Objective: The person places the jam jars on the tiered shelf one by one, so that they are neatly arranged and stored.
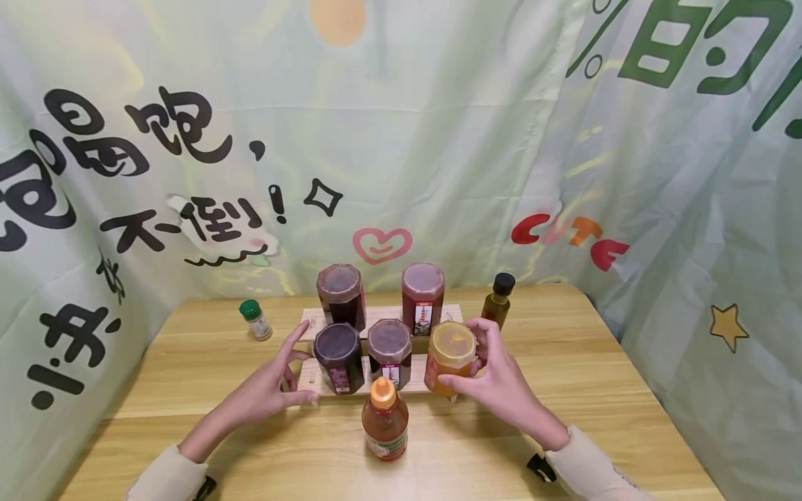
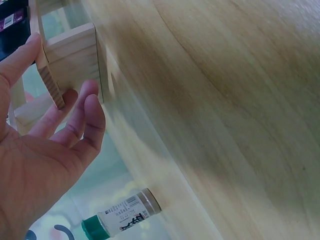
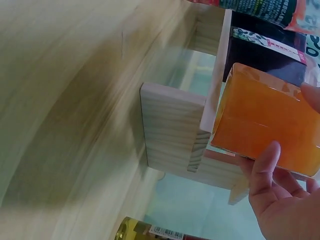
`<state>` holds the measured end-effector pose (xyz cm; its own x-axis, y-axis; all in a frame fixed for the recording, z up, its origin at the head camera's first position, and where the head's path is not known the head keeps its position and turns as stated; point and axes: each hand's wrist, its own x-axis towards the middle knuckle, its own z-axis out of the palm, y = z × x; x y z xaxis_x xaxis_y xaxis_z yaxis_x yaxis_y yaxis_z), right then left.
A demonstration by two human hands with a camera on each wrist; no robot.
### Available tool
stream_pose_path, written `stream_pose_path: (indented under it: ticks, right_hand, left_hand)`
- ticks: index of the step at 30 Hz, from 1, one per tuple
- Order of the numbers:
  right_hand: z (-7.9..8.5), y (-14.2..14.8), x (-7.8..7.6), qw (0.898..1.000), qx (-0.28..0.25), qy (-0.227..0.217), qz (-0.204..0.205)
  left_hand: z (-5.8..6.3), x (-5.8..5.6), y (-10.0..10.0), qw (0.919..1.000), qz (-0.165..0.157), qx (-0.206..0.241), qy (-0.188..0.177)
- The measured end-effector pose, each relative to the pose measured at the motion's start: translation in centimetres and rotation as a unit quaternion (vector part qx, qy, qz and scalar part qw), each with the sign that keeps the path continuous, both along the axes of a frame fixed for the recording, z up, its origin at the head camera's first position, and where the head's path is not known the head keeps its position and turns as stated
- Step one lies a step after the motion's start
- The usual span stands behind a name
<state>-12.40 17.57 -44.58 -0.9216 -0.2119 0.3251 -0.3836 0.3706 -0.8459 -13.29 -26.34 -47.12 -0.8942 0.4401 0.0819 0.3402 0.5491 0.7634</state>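
A two-step wooden rack holds several faceted jars. My left hand is at its left end, thumb near the lower step's front corner and index finger reaching toward the upper step. In the left wrist view, the thumb touches the board's edge and other fingers are loosely bent beside it. My right hand grips an orange-filled jar at the lower step's right end, thumb in front and fingers behind. Beside it stand a dark jar and a purple-labelled dark jar.
Two more jars, one dark and one reddish, occupy the upper step. An orange-capped sauce bottle stands in front. A green-capped shaker is left, a black-capped bottle back right. Printed cloth hangs behind the table.
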Motion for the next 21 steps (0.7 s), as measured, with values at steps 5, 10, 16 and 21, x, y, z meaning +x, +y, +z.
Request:
stream_pose_path:
  ticks: [5, 10, 16, 21]
  right_hand:
    - [-0.24, -0.39, 0.16, 1.0, -0.003, 0.002, 0.003]
    - [-0.53, -0.47, 0.04, 1.0, -0.001, 0.006, 0.012]
    - [-0.65, -0.46, -0.05, 1.0, -0.007, -0.001, 0.022]
    - [-0.61, -0.54, -0.17, 1.0, -0.01, -0.013, 0.027]
  left_hand:
    - [-0.06, -0.07, 0.03, 1.0, -0.003, 0.002, 0.0]
    - [-0.15, -0.1, 0.05, 1.0, -0.004, 0.001, 0.005]
    - [-0.15, -0.08, 0.01, 1.0, 0.0, 0.0, 0.004]
    - [-0.24, -0.03, -0.11, 1.0, 0.008, -0.002, 0.003]
